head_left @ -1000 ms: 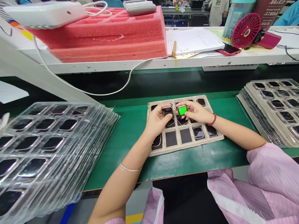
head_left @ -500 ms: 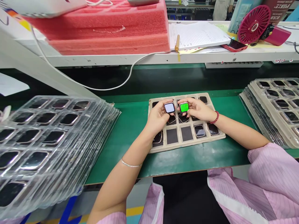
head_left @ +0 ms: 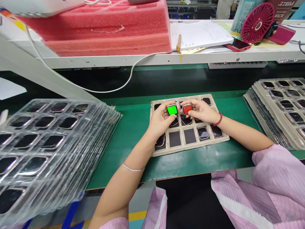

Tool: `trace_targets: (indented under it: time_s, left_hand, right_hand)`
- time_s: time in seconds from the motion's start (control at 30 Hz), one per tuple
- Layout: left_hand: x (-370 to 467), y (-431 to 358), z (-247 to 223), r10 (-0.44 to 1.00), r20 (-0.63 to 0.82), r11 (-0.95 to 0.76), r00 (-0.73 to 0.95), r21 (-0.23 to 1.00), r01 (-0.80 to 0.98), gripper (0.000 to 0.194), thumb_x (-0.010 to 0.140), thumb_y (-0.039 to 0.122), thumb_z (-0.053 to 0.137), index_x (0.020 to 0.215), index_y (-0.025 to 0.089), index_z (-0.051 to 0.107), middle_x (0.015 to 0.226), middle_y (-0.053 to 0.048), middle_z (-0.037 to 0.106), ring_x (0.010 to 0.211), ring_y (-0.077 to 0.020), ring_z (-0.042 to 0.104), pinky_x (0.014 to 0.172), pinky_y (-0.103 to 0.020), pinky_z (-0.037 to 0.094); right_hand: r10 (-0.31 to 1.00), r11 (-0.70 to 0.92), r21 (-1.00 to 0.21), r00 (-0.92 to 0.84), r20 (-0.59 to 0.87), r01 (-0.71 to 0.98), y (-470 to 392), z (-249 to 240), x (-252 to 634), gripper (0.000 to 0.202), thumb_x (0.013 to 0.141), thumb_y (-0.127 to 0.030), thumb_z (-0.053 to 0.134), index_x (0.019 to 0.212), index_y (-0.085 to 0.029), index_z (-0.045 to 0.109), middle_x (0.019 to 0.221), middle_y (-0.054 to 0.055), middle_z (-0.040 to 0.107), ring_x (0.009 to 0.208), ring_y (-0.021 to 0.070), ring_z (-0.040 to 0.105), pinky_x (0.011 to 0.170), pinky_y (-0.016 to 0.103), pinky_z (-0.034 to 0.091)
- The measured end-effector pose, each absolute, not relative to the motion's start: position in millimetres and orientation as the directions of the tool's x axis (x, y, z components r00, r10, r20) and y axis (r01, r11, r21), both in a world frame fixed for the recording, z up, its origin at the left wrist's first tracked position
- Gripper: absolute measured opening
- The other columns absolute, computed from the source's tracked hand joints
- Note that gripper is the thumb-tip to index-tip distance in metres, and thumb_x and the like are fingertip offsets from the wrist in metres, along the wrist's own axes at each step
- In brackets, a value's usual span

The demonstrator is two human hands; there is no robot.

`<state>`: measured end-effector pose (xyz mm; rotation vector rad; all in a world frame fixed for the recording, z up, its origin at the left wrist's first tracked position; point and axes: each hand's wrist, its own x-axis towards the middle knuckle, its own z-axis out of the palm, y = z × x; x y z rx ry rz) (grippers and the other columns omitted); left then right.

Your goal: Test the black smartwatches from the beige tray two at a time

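Note:
My left hand [head_left: 162, 119] grips a small square watch with a lit green screen [head_left: 172, 110], its thumb at the lower edge. Close beside it, my right hand [head_left: 200, 111] holds a second square watch with a red screen [head_left: 187, 109], the thumb touching that screen. Both hands are over a beige compartment tray [head_left: 183, 148] on the green table. Several dark watches lie in the tray, such as one in the front row [head_left: 203, 133]. Two front compartments [head_left: 190, 136] hold no watch. My hands hide part of the back rows.
Stacked clear trays with dark watches [head_left: 35, 140] stand at the left, another stack [head_left: 283, 108] at the right. A white shelf [head_left: 143, 62] carries red foam [head_left: 107, 41], papers [head_left: 202, 33], a pink fan [head_left: 258, 24] and a phone [head_left: 238, 45]. A white cable [head_left: 107, 92] hangs below.
The screen in my left hand has turned from whitish to green, and the one in my right hand from green to red. My left thumb has moved slightly onto the watch's lower edge.

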<state>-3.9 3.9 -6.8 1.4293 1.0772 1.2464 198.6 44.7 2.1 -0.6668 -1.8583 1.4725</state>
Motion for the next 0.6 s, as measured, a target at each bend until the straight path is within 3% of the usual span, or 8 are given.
trace_targets:
  time_s: [0.2, 0.4, 0.6]
  left_hand:
    - [-3.0, 3.6, -5.9, 0.978, 0.186, -0.189, 0.093, 0.982, 0.019, 0.052, 0.067, 0.014, 0.064, 0.118, 0.017, 0.054, 0.106, -0.009, 0.066, 0.099, -0.0229, 0.065, 0.083, -0.035, 0.054]
    - [-4.0, 4.2, -7.9, 0.977, 0.189, -0.193, 0.100, 0.981, 0.032, 0.045, 0.071, 0.020, 0.065, 0.115, 0.016, 0.057, 0.105, -0.010, 0.067, 0.094, -0.0231, 0.066, 0.081, -0.036, 0.055]
    - [-4.2, 3.4, -6.2, 0.980, 0.183, -0.188, 0.079, 0.981, 0.053, 0.046, 0.069, 0.021, 0.070, 0.113, 0.016, 0.058, 0.102, -0.009, 0.067, 0.095, -0.0237, 0.065, 0.083, -0.036, 0.053]
  right_hand:
    - [0.696, 0.309, -0.951, -0.676, 0.240, -0.019, 43.2, 2.0, 198.9, 0.037, 0.080, -0.013, 0.054, 0.116, -0.013, 0.053, 0.111, 0.010, 0.062, 0.092, 0.0168, 0.064, 0.074, 0.026, 0.057]
    - [0.712, 0.264, -0.964, -0.674, 0.196, -0.002, 46.3, -0.3, 199.8, 0.038, 0.081, -0.013, 0.050, 0.119, -0.013, 0.052, 0.106, 0.010, 0.064, 0.077, 0.0134, 0.065, 0.061, 0.021, 0.056]
    - [0.681, 0.311, -0.950, -0.689, 0.247, -0.033, 44.8, 1.8, 198.8, 0.041, 0.077, -0.010, 0.049, 0.118, -0.014, 0.053, 0.115, 0.010, 0.060, 0.095, 0.0178, 0.064, 0.074, 0.027, 0.058]
